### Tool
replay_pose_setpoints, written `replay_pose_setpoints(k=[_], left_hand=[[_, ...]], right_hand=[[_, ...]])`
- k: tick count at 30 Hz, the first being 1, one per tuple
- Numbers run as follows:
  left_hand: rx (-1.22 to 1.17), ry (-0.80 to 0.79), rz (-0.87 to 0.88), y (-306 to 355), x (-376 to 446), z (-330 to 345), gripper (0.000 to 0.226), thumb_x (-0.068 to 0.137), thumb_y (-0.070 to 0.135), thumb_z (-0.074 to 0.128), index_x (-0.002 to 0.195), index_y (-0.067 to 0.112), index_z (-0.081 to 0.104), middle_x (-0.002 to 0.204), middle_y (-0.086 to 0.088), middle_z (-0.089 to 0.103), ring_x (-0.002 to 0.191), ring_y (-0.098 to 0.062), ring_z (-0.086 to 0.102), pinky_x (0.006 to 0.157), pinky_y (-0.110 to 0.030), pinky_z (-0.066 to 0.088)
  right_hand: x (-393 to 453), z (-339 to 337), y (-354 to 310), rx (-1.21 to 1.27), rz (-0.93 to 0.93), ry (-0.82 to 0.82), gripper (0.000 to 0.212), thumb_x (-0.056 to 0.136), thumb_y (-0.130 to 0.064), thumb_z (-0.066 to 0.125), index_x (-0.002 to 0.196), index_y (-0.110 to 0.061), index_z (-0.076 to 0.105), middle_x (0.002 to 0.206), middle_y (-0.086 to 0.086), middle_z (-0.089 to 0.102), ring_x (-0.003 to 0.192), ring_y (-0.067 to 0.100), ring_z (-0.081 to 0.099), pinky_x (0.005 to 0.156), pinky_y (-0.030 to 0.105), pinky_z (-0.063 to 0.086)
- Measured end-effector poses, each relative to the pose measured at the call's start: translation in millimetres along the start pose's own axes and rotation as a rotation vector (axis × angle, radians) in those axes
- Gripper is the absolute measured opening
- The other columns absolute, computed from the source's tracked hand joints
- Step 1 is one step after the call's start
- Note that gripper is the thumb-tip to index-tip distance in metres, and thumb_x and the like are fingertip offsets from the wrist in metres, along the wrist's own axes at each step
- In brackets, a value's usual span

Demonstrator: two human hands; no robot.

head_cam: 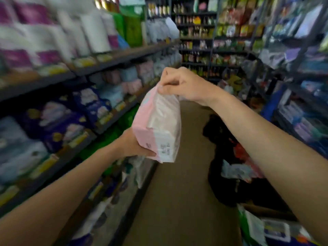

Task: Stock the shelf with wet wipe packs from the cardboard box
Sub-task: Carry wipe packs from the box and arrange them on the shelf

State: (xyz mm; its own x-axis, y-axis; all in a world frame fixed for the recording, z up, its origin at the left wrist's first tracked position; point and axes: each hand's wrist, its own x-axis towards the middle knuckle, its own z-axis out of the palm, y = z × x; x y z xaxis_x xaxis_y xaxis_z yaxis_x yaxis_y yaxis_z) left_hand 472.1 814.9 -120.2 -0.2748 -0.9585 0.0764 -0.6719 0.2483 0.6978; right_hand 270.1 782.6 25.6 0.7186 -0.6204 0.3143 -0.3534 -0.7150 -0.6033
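Shop shelving [76, 73] fills the left of the frame, its tiers blurred: white and purple paper rolls [53, 32] at the upper left, dark blue packs [71, 118] on the tier below, pale pink and blue packs further along. More racks of goods stand across the far end of the aisle and down the right side. A brown floor [177, 201] runs up the middle, with dark bags and loose packaging heaped at the lower right.

Held out over the aisle at the centre of the frame is a wet wipe pack [158, 125], pink on its left face and white on the face toward the camera, standing on end and tilted. The right hand [181, 84] pinches its top edge between curled fingers and thumb. The left hand [134, 144] grips its bottom corner from below and behind, the thumb lying along the lower edge. Both forearms are bare.
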Motion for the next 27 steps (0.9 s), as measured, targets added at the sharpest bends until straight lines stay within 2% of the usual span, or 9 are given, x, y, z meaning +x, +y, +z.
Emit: replay_pose_setpoints(k=[3, 6, 11, 13, 16, 20, 23, 24, 27], left_hand=[[-0.031, 0.244, 0.086, 8.6, -39.3, -87.0, 0.111, 0.037, 0.066, 0.080, 0.133, 0.026, 0.041, 0.127, 0.015, 0.051, 0.118, -0.004, 0.051, 0.100, -0.031, 0.046], [0.055, 0.555, 0.127, 12.3, -79.4, -165.2, 0.096, 0.042, 0.057, 0.079, 0.125, 0.037, 0.036, 0.124, 0.017, 0.048, 0.114, -0.003, 0.049, 0.094, -0.026, 0.044], [0.721, 1.107, 0.240, 33.9, -137.1, -270.5, 0.088, 0.053, 0.060, 0.062, 0.124, 0.012, 0.041, 0.118, -0.009, 0.052, 0.104, -0.023, 0.045, 0.092, -0.039, 0.036], [1.058, 1.202, 0.265, 41.4, -154.5, -300.7, 0.075, 0.060, 0.055, 0.059, 0.120, 0.015, 0.041, 0.116, -0.010, 0.056, 0.103, -0.021, 0.040, 0.092, -0.035, 0.028], [1.359, 1.238, 0.292, 41.3, -173.8, -334.9, 0.066, 0.065, 0.047, 0.062, 0.121, 0.017, 0.043, 0.117, -0.008, 0.058, 0.108, -0.020, 0.039, 0.098, -0.037, 0.024], [1.415, 1.343, 0.197, 32.9, -188.1, -369.8, 0.069, 0.060, 0.041, 0.064, 0.122, 0.019, 0.042, 0.117, -0.008, 0.057, 0.108, -0.019, 0.037, 0.098, -0.035, 0.023], [1.385, 1.469, 0.102, 25.2, -195.1, -394.5, 0.067, 0.060, 0.043, 0.061, 0.120, 0.020, 0.041, 0.116, -0.007, 0.056, 0.105, -0.018, 0.037, 0.095, -0.034, 0.022], [1.393, 1.511, 0.078, 24.0, -195.9, -402.9, 0.067, 0.060, 0.044, 0.060, 0.120, 0.019, 0.042, 0.116, -0.007, 0.056, 0.105, -0.019, 0.037, 0.094, -0.034, 0.022], [1.675, 1.537, 0.118, 22.9, -196.7, -432.7, 0.066, 0.062, 0.035, 0.070, 0.119, 0.019, 0.042, 0.119, -0.002, 0.052, 0.105, -0.021, 0.038, 0.094, -0.036, 0.023]], right_hand=[[73.3, 10.4, -66.1, 0.117, -0.126, 0.121, 0.011, 0.089, -0.007, 0.058, 0.087, -0.014, 0.065, 0.077, -0.008, 0.048, 0.071, -0.007, 0.052, 0.075, 0.013, 0.039], [124.3, 4.7, -113.1, 0.184, -0.224, 0.262, 0.019, 0.088, -0.001, 0.056, 0.104, -0.010, 0.060, 0.077, -0.007, 0.050, 0.064, -0.012, 0.053, 0.073, 0.008, 0.040], [186.5, 11.4, -143.9, 0.296, -0.327, 0.473, 0.019, 0.088, 0.001, 0.056, 0.102, -0.008, 0.066, 0.078, -0.013, 0.061, 0.074, -0.003, 0.057, 0.075, 0.012, 0.046], [209.3, 26.8, -155.1, 0.382, -0.333, 0.493, 0.023, 0.089, 0.001, 0.055, 0.086, -0.019, 0.066, 0.080, -0.010, 0.067, 0.075, 0.001, 0.060, 0.070, 0.011, 0.049], [241.6, 54.7, -181.1, 0.208, -0.433, 0.511, 0.026, 0.088, 0.002, 0.054, 0.102, -0.018, 0.064, 0.113, 0.011, 0.056, 0.094, 0.016, 0.056, 0.071, 0.003, 0.044], [266.0, 91.8, -226.2, -0.153, -0.668, 0.727, 0.038, 0.086, 0.005, 0.049, 0.122, -0.008, 0.054, 0.127, 0.017, 0.041, 0.119, 0.023, 0.042, 0.095, 0.017, 0.038], [279.6, 115.7, -244.0, 0.081, -0.672, 0.930, 0.044, 0.088, -0.028, 0.051, 0.126, -0.007, 0.045, 0.129, 0.016, 0.041, 0.119, 0.021, 0.042, 0.095, 0.015, 0.039], [280.9, 125.0, -250.8, 0.353, -0.587, 0.845, 0.053, 0.085, -0.040, 0.055, 0.126, -0.009, 0.043, 0.130, 0.012, 0.043, 0.118, 0.018, 0.044, 0.095, 0.017, 0.040], [286.3, 154.3, -271.0, 1.155, -0.303, 0.079, 0.072, 0.058, -0.046, 0.074, 0.119, -0.016, 0.050, 0.120, 0.004, 0.058, 0.114, 0.020, 0.054, 0.099, 0.036, 0.045]])
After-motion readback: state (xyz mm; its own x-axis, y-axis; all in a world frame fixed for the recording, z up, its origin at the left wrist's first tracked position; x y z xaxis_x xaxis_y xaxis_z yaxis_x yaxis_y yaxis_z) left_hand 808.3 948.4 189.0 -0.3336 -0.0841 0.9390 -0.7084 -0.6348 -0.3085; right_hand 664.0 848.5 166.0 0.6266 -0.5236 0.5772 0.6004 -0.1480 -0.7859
